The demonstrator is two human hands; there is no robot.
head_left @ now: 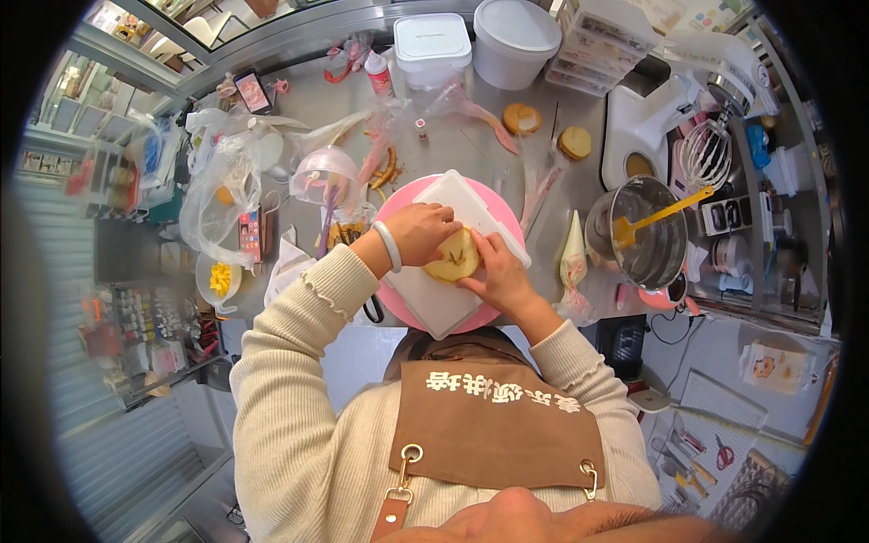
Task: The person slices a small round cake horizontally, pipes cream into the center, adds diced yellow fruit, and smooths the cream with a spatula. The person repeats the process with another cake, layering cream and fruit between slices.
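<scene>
A small round sponge cake layer (450, 261), pale yellow with a browned rim and a small dark mark near its middle, is between my hands. My right hand (502, 276) grips its right edge, thumb below and fingers above. At its upper left, my left hand (418, 237) curls its fingers over the edge; part of the cake is hidden there. Under the cake lies a white rectangular board (444, 312), set at a slant on a pink round turntable (398, 303).
On the right are a filled piping bag (573, 253) and a steel bowl (670, 262) with a yellow spatula (661, 217). More small cake rounds (575, 142) lie at the back right. On the left are plastic bags (213, 199) and a bowl of yellow pieces (220, 279).
</scene>
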